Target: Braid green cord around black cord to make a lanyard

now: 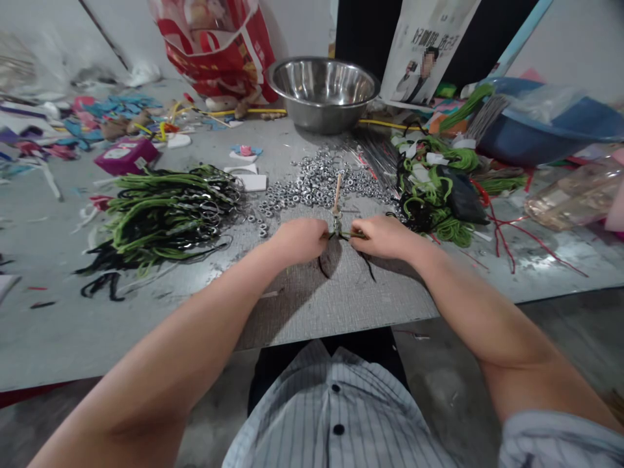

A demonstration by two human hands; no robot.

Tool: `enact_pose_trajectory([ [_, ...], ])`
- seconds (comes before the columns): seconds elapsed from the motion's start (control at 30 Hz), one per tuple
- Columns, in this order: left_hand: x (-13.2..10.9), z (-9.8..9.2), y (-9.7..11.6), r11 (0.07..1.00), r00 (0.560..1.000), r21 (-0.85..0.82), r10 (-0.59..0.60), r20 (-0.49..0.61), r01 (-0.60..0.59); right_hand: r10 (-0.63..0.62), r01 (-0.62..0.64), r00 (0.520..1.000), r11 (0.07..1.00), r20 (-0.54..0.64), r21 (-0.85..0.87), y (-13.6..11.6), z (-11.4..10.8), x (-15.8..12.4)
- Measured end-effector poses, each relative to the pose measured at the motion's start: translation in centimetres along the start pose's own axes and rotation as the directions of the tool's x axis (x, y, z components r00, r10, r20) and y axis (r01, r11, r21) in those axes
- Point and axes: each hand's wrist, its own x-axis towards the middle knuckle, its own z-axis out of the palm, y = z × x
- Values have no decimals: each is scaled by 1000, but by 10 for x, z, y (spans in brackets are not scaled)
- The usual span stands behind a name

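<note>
My left hand (pixel 303 239) is closed on the left side of a dark green and black cord (pixel 344 234). On the other side, my right hand (pixel 379 235) pinches the same cord. Between the two hands the cord meets a small metal piece (pixel 336 222) at the foot of an upright thin wooden stick (pixel 338 190). Loose black cord ends hang below both hands onto the table. Just beyond the hands lies a heap of small metal nuts or rings (pixel 316 180). Fingertips and the exact knot are too small to make out.
Finished-looking green and black cords with metal clasps (pixel 166 211) lie piled at left. A steel bowl (pixel 324 91) stands behind the heap. To the right are green cord bundles (pixel 433 182), red cords (pixel 507 227) and a blue basin (pixel 541 130). The table's front edge runs near my shirt.
</note>
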Motion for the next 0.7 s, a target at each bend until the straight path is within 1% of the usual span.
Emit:
enact_pose_trajectory([
  [0.13, -1, 2, 0, 998, 999, -64, 1, -34, -4, 9, -3, 998, 996, -68, 89, -1, 3, 1],
  [0.23, -1, 4, 2, 994, 995, -100, -44, -85, 35, 9, 3, 993, 995, -118, 104, -3, 7, 4],
  [0.3, -1, 4, 4, 993, 992, -94, -79, -97, 70, 4, 8, 991, 996, -135, 88, -4, 10, 5],
  [0.4, -1, 5, 6, 994, 992, -51, -96, -77, 92, 3, 5, 991, 998, -134, 58, -6, 11, 5],
  [0.7, -2, 5, 6, 997, 996, 10, -82, -37, 82, -26, 22, 996, 999, -84, -46, -6, 6, 3],
])
